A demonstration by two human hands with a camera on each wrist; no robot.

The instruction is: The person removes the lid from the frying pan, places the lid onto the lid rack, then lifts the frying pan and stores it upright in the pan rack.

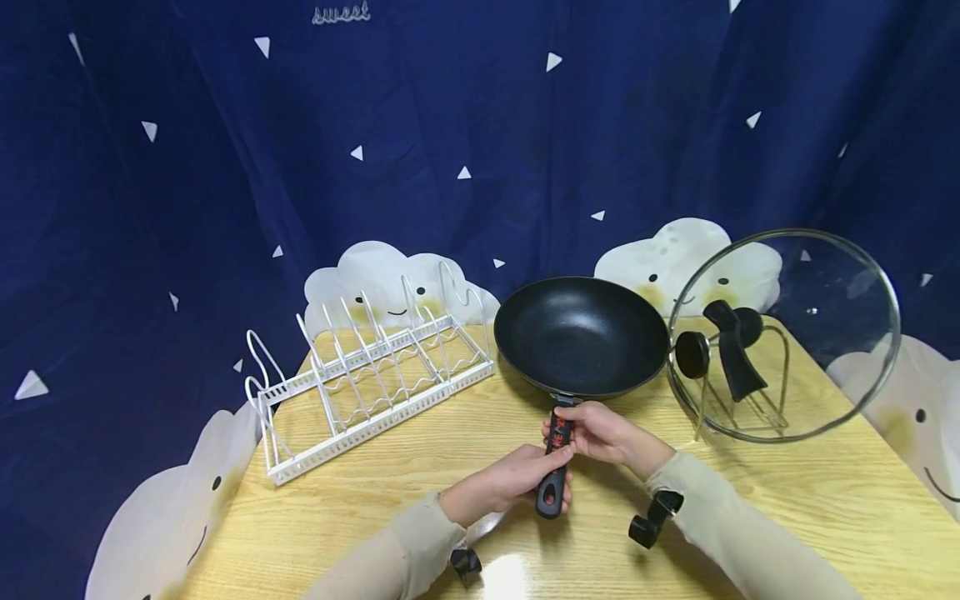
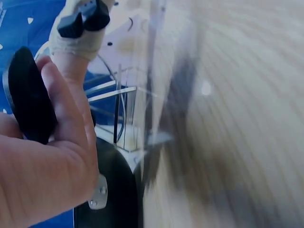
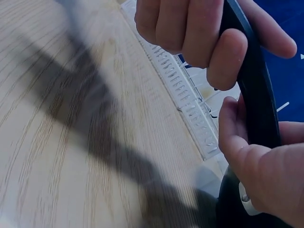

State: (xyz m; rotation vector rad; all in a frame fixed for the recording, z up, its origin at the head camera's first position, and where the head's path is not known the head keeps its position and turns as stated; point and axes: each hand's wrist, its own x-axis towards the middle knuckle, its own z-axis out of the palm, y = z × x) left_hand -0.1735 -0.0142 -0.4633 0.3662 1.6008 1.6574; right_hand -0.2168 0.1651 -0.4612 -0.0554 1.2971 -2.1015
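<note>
A black frying pan point(image 1: 581, 333) is held by its black handle point(image 1: 551, 493), which has red lettering and a hanging hole. My left hand point(image 1: 513, 477) grips the lower part of the handle, thumb on top and fingers curled beneath. Closer to the pan body, my right hand point(image 1: 603, 432) holds the handle from the right side. Both hands almost meet there. From the right wrist view, curled fingers wrap the handle point(image 3: 260, 99) above the tabletop, where a shadow falls. In the left wrist view part of the pan point(image 2: 116, 185) shows beside the handle's metal rivet plate.
On the left of the wooden table point(image 1: 360, 517) stands a white wire rack point(image 1: 382, 425) with upright dividers. To the right, a large glass lid point(image 1: 832, 333) with a black knob leans upright in a small metal stand point(image 1: 783, 375). A blue curtain point(image 1: 480, 108) hangs behind.
</note>
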